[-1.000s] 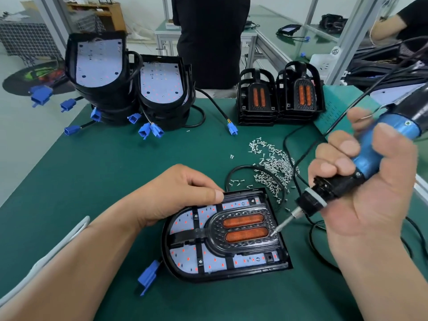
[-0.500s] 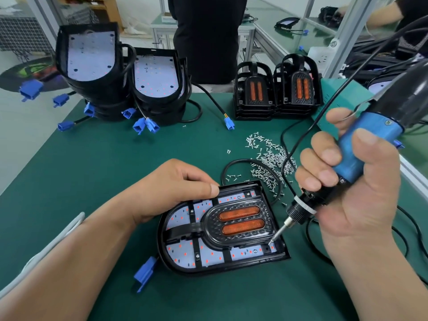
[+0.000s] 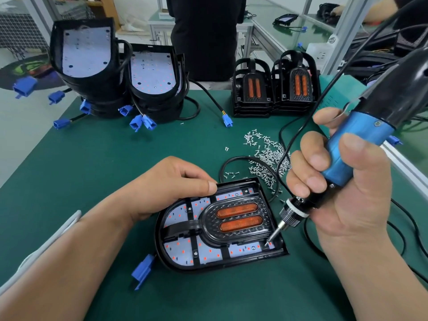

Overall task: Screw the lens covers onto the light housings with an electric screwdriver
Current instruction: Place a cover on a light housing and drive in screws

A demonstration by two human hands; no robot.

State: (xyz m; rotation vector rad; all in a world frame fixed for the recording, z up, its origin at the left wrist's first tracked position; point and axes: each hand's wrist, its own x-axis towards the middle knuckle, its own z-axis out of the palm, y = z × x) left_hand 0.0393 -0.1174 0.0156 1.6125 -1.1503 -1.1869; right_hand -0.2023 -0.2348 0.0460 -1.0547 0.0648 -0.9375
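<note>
One table [image 3: 111,172], green-topped, carrying all below.
Two stacks of bare housings [image 3: 88,66], far left, blue plugs [image 3: 141,122] trailing from them.
Two stacks of spare covers [image 3: 252,89], far right.
One housing [image 3: 231,262], flat on the table nearest the person; cover [image 3: 234,222] seated inside it, orange strips up.
One left hand [image 3: 166,188], thumb pressed along the housing's far rim, fingers curled at the edge, holding it down.
One right hand [image 3: 335,205], wrapped fully round the screwdriver [image 3: 361,135], which tilts down and to the left.
One loose heap of screws [image 3: 268,156], just beyond the housing.
One bit [image 3: 274,235], tip at the cover's near right corner. A screw seems to sit under it, though it is too small to be sure.
Risks, as judged: driven off-axis, the tilted bit may slip out and score the cover. A screw started crooked could strip the plastic hole. The housing may turn under torque if the left hand's hold slackens. Over-driving could crack the cover's corner.
</note>
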